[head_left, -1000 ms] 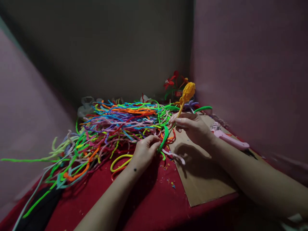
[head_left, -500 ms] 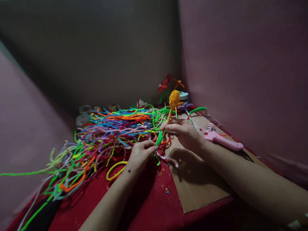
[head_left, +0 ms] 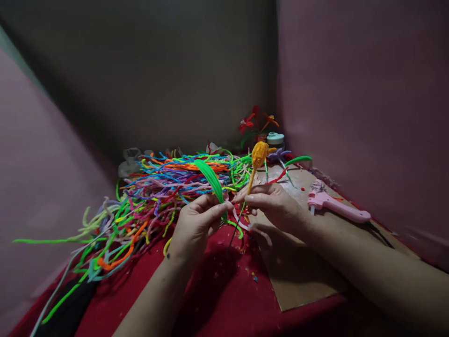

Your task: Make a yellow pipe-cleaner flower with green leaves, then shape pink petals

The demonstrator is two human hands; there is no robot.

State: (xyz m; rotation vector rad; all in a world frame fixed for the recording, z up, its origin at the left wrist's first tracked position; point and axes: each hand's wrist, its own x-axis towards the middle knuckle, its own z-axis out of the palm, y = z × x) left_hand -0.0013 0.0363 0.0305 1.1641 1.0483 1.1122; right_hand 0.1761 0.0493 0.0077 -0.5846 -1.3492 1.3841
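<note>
Pinching leaf [head_left: 213, 179] snugly in left hand [head_left: 197, 222], bud stem [head_left: 251, 181] in right hand [head_left: 273, 204]; could totally crush leaf by squeezing too hard.

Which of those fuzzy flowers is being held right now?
The golden-yellow bud, its stem pinched in the right hand; the red flowers, orange flower and purple flower are farther back, in neither hand.

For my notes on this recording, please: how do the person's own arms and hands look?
The left hand and right hand wear no gloves. No sleeve shows on the left forearm or right forearm, within view. A small, dark, round spot marks the left forearm near the hand; what it is, I cannot tell. No watch or bracelet is visible.
</note>
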